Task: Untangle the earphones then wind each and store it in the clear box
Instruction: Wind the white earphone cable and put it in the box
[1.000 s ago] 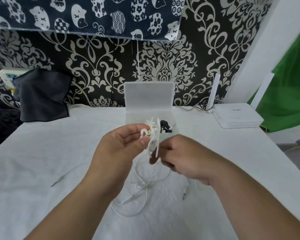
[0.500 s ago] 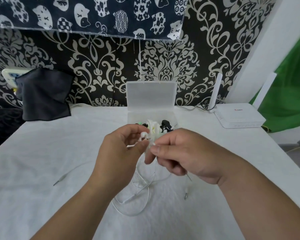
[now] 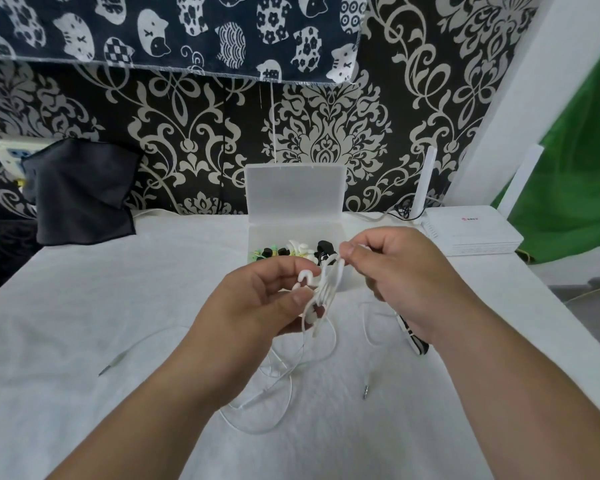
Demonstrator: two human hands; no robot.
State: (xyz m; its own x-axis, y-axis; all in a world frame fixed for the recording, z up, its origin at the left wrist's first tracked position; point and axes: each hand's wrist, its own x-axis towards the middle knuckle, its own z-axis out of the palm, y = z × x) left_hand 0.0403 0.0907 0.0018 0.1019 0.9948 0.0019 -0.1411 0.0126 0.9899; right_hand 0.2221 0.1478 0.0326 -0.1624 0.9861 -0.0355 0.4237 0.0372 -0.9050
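My left hand [image 3: 257, 306] grips the half-wound white earphones [image 3: 323, 289] between thumb and fingers, just in front of the clear box [image 3: 295, 195], which stands open with other earphones inside. My right hand [image 3: 409, 271] pinches the cable at the top of the bundle. The rest of the cable [image 3: 284, 389] lies in loose loops on the table [image 3: 84, 306] below. I think the risk is here: if I pull the next turn too fast, the loops can catch each other or the jack plug [image 3: 365, 391] and make a new knot, or the bundle can slip from my thumb and open. A second plug [image 3: 111, 365] lies at the left; I cannot tell whose cable it is. A striped black and white thing [image 3: 413, 336] lies under my right wrist, near the loops. The router [image 3: 471, 233] and the dark cloth [image 3: 80, 192] are well apart
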